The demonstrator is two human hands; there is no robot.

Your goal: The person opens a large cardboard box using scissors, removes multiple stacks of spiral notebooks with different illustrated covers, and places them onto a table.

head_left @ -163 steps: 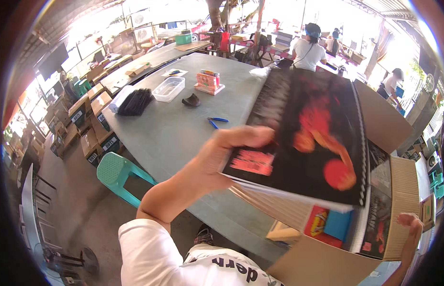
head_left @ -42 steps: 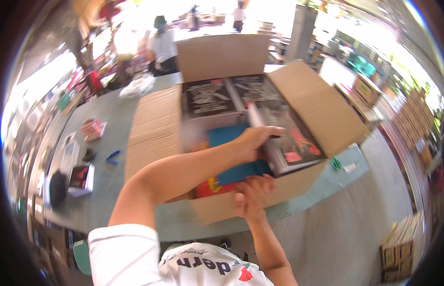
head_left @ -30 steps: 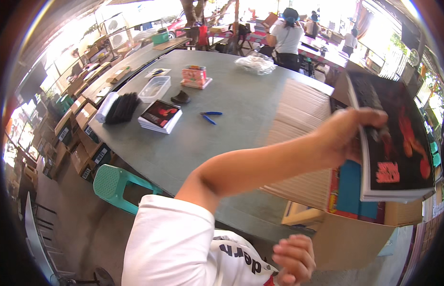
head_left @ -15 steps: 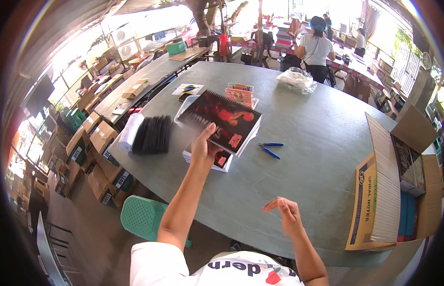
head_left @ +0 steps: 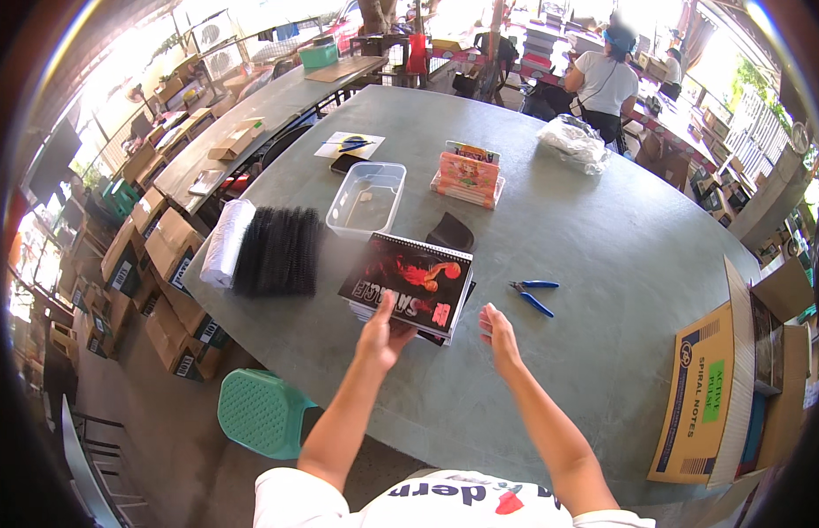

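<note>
A stack of spiral notebooks (head_left: 411, 275) with black and red covers lies on the table in front of me. My left hand (head_left: 385, 339) grips the stack's near edge, thumb on the top cover and fingers at the side, partly hidden. My right hand (head_left: 499, 336) is open, fingers stretched, just right of the stack and apart from it. Blue-handled pliers (head_left: 539, 297) lie beyond that hand. Behind the stack sits a dark curved piece (head_left: 451, 232). To its left are a bundle of black spiral coils (head_left: 277, 251) and a white roll (head_left: 228, 243).
A clear plastic tub (head_left: 367, 201), a phone (head_left: 346, 164) and a small rack of colourful packets (head_left: 468, 176) stand farther back. A plastic bag (head_left: 575, 145) lies at the far edge. An open carton (head_left: 695, 400) is at right; a green stool (head_left: 262, 412) stands at left.
My left hand has lowered the lifted notebooks onto the stack, uncovering the tub and dark curved piece. My right hand has moved forward, up beside the stack.
</note>
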